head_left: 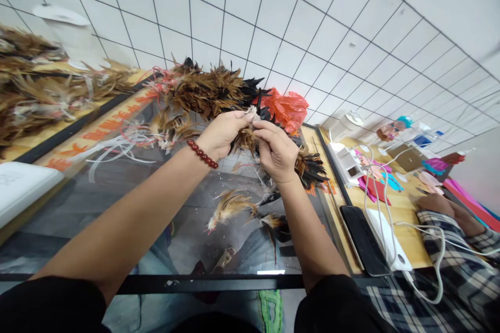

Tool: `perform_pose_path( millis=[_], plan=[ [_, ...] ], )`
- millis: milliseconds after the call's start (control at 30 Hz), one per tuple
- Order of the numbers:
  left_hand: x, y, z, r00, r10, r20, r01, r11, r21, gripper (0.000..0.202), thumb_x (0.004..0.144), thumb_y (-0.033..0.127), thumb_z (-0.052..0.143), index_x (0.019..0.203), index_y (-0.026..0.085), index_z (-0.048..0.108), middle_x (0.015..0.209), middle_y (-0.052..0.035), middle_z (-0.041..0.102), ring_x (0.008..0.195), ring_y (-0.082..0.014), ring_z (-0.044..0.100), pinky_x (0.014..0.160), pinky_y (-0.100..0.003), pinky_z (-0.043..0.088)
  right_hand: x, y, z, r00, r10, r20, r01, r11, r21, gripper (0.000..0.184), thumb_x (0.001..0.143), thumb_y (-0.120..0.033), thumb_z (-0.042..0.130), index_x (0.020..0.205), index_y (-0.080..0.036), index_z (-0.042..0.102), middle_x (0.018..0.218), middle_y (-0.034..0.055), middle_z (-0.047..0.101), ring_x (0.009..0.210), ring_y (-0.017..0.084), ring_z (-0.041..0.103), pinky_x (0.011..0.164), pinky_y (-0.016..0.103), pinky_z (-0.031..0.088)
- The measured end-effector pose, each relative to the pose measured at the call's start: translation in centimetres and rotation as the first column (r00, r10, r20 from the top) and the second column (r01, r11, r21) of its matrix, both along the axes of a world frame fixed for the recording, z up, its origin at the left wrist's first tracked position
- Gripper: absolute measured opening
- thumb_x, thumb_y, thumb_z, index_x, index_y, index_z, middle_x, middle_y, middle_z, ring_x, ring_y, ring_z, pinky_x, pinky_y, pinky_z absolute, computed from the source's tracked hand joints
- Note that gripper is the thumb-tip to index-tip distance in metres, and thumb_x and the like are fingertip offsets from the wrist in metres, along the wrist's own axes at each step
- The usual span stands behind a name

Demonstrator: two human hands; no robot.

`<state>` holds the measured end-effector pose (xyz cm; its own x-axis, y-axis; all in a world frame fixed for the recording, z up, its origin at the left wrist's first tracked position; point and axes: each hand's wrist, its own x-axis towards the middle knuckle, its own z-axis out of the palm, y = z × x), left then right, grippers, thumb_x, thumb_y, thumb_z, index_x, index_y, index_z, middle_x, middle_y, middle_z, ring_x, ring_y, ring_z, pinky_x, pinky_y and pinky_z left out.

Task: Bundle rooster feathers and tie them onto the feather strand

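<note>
Near the centre of the frame, the left hand [223,134] pinches a feather tuft [253,113] between thumb and fingertips, while the right hand [276,152], its other fingers curled in, appears to have thumb and forefinger closed on the same tuft from the right. Meeting at the tip like this probably gives fine control over something so small and light, and keeps the palms from crushing it. The tuft is held just above the glass tabletop [211,283], likely so that both sides stay in sight.

The feather pile [213,88] lies along the upper middle of the frame, presumably to stay within reach yet leave working room; loose feathers [231,207] rest lower down, near the right forearm. A red plastic bag [289,109] sits beside the pile's right end, and white strips [117,144] spread at left.

The tuft looks whitish and downy, slightly ragged; its lower part is hidden by the fingers, so its full length cannot be told. The surrounding plumage is golden brown turning glossy black.
</note>
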<state>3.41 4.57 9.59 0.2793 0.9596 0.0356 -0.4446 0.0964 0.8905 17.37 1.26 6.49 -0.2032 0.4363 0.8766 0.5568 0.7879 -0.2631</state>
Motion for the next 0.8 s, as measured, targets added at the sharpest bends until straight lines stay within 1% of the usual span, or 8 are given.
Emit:
perform_pose_path(
  millis=[133,267,367,433,500,567,667,800],
  plan=[
    [-0.1,-0.4,0.4,0.996,-0.079,0.038,0.079,0.997,-0.007,0.019,0.076,0.020,0.072,0.063,0.013,0.059,0.059,0.0007,0.058,0.053,-0.0071,0.050,0.055,-0.019,0.042,0.0,0.2,-0.3,0.998,0.013,0.068,-0.015,0.999,0.031,0.018,0.093,-0.020,0.049,0.096,-0.021,0.067,0.111,0.0088,0.070,0.106,0.017,0.066,0.096,0.036,0.055],
    [-0.1,-0.3,0.2,0.998,-0.061,0.015,0.061,0.998,0.007,0.019,0.079,0.021,0.069,0.065,0.014,0.057,0.059,0.0018,0.055,0.051,-0.0068,0.048,0.052,-0.019,0.040,0.0,-0.4,0.4,0.998,0.033,0.050,-0.024,0.986,-0.167,0.013,0.089,-0.030,0.058,0.091,-0.024,0.069,0.112,0.0083,0.069,0.109,0.020,0.064,0.100,0.040,0.051],
    [-0.1,-0.2,0.0,0.998,-0.041,-0.043,0.043,0.998,0.051,0.022,0.080,0.024,0.067,0.065,0.015,0.055,0.057,0.0023,0.053,0.050,-0.0073,0.047,0.051,-0.020,0.039,-0.2,-1.0,1.2,0.991,-0.035,-0.132,-0.008,0.951,-0.309,0.016,0.083,-0.039,0.066,0.090,-0.025,0.069,0.112,0.0083,0.067,0.110,0.023,0.061,0.099,0.040,0.049],
    [-0.1,-0.2,-0.1,0.993,-0.030,-0.114,0.047,0.988,0.149,0.023,0.081,0.026,0.066,0.064,0.016,0.055,0.055,0.0023,0.051,0.050,-0.0078,0.047,0.053,-0.020,0.040,-0.4,-1.0,1.4,0.942,-0.134,-0.308,0.011,0.929,-0.370,0.020,0.083,-0.042,0.064,0.090,-0.024,0.068,0.105,0.0076,0.067,0.103,0.021,0.061,0.093,0.037,0.051],
    [-0.1,-0.3,-0.2,0.981,-0.008,-0.194,0.060,0.963,0.261,0.023,0.081,0.027,0.065,0.063,0.016,0.056,0.054,0.0026,0.049,0.050,-0.0080,0.046,0.053,-0.020,0.039,-0.5,-0.7,1.4,0.889,-0.171,-0.426,-0.043,0.893,-0.448,0.022,0.083,-0.043,0.063,0.089,-0.022,0.068,0.094,0.0054,0.068,0.091,0.018,0.062,0.084,0.032,0.053],
    [-0.2,-0.5,-0.2,0.964,0.034,-0.265,0.063,0.935,0.348,0.023,0.081,0.028,0.063,0.063,0.016,0.056,0.054,0.0023,0.049,0.051,-0.0083,0.046,0.053,-0.020,0.038,-0.7,-0.2,1.3,0.852,-0.147,-0.503,-0.158,0.844,-0.512,0.023,0.080,-0.042,0.065,0.086,-0.020,0.068,0.085,0.0028,0.067,0.080,0.014,0.061,0.078,0.028,0.052],
    [-0.4,-0.7,-0.3,0.930,0.102,-0.354,0.062,0.903,0.425,0.024,0.083,0.029,0.060,0.063,0.016,0.058,0.056,0.0010,0.053,0.054,-0.0094,0.047,0.055,-0.020,0.038,-1.0,0.2,1.2,0.788,-0.125,-0.603,-0.273,0.807,-0.524,0.022,0.076,-0.039,0.068,0.084,-0.019,0.067,0.080,0.0006,0.067,0.075,0.012,0.060,0.075,0.026,0.052],
    [-0.5,-0.7,-0.2,0.892,0.153,-0.425,0.065,0.887,0.457,0.024,0.083,0.028,0.058,0.063,0.016,0.058,0.055,0.0011,0.053,0.053,-0.0095,0.046,0.053,-0.021,0.035,-1.3,0.1,1.3,0.733,-0.126,-0.668,-0.309,0.814,-0.492,0.020,0.072,-0.036,0.072,0.082,-0.019,0.068,0.078,-0.0004,0.067,0.071,0.011,0.059,0.071,0.025,0.051]
  ],
)
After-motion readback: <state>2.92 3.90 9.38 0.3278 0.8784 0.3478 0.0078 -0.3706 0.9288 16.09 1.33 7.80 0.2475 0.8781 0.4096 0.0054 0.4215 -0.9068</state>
